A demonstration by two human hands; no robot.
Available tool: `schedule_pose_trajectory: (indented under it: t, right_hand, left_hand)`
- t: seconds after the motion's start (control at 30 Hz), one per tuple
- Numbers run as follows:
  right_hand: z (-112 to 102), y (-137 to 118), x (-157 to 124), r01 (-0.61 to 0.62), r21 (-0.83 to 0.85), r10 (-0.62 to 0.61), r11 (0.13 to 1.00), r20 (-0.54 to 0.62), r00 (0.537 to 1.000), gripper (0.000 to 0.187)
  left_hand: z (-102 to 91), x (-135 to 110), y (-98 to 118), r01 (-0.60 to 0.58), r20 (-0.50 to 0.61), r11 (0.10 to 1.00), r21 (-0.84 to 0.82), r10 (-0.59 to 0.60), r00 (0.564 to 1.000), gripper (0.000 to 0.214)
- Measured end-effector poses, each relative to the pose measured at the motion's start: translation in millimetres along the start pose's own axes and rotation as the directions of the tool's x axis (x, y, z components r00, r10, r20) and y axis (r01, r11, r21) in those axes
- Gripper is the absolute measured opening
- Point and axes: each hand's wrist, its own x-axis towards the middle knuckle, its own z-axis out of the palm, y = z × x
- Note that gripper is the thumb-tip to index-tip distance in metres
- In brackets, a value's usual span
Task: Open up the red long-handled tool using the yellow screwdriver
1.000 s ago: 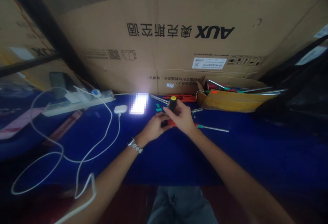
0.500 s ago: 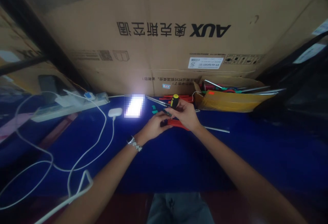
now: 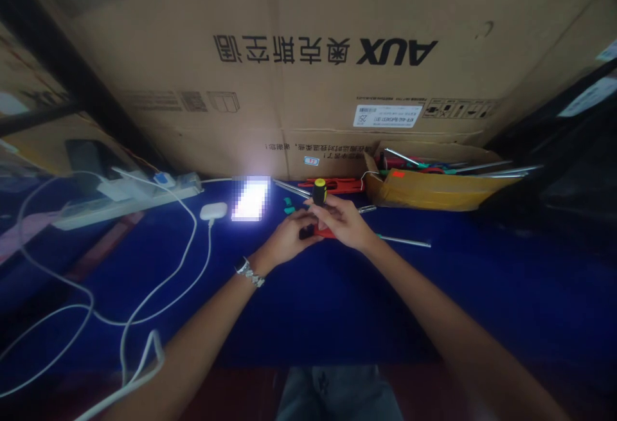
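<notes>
Both forearms reach forward over the blue bench (image 3: 337, 292) and meet at its far middle, just right of a glowing screen (image 3: 249, 198). The right hand (image 3: 343, 222) is curled around a black screwdriver with a yellow cap (image 3: 319, 191), held upright. The left hand (image 3: 288, 236) closes on a small red and black piece (image 3: 313, 232) beneath it.

**Dim bench, one glaring screen**

You are working in low light. The brightest spot is the glowing screen (image 3: 250, 197), blown out and pixelated. The blue tabletop (image 3: 337, 292) falls into shadow toward you. Edges bend and smear; the cardboard box (image 3: 308, 74) bows.
</notes>
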Motion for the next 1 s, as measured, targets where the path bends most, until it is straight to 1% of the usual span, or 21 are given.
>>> schedule_pose_trajectory:
  t: [0.13, 0.2, 0.33, 0.43, 0.53, 0.6, 0.73, 0.87, 0.93, 1.0]
  right_hand:
    - [0, 2, -1, -0.046, 0.067, 0.047, 0.997, -0.014, 0.999, 0.042]
    - [0, 3, -3, -0.059, 0.067, 0.062, 0.996, -0.035, 0.997, 0.041]
    - [3, 7, -6, -0.037, 0.085, 0.048, 0.996, -0.126, 0.991, 0.04]
    - [4, 11, -7, -0.027, 0.059, 0.036, 0.998, -0.158, 0.987, 0.041]
    - [3, 14, -8, -0.057, -0.001, 0.056, 0.998, -0.157, 0.986, 0.042]
    - [0, 13, -8, -0.07, -0.001, 0.069, 0.998, -0.147, 0.987, 0.043]
    - [-4, 8, -9, -0.092, 0.001, 0.092, 0.996, -0.077, 0.993, 0.045]
    - [-6, 5, -12, -0.11, -0.011, 0.109, 0.994, -0.017, 0.994, 0.045]
    - [-6, 6, -13, -0.088, -0.028, 0.088, 0.996, -0.018, 0.996, 0.042]
    - [-4, 10, -13, -0.034, -0.075, 0.029, 0.997, -0.065, 0.997, 0.04]
  left_hand:
    - [-0.4, 0, 2, 0.014, -0.007, 1.0, 0.005, -0.014, 1.0, 0.019]
    - [-0.1, -1, 2, 0.025, -0.007, 0.999, 0.021, -0.024, 1.0, 0.019]
    - [1.8, -2, 1, 0.07, -0.007, 0.994, 0.088, -0.07, 0.998, 0.021]
    - [2.6, -3, 0, 0.081, -0.02, 0.992, 0.094, -0.08, 0.997, 0.019]
    - [2.0, -3, 0, 0.059, -0.02, 0.994, 0.087, -0.058, 0.998, 0.021]
    - [1.2, -3, 1, 0.05, -0.013, 0.995, 0.088, -0.049, 0.999, 0.021]
    - [1.1, -3, 1, 0.044, -0.008, 0.995, 0.095, -0.043, 0.999, 0.019]
    - [2.1, -4, 0, 0.049, -0.016, 0.993, 0.107, -0.048, 0.999, 0.021]
    - [2.0, -4, 1, 0.058, -0.015, 0.992, 0.112, -0.057, 0.998, 0.021]
    - [1.5, -4, 2, 0.055, -0.012, 0.993, 0.105, -0.054, 0.998, 0.02]
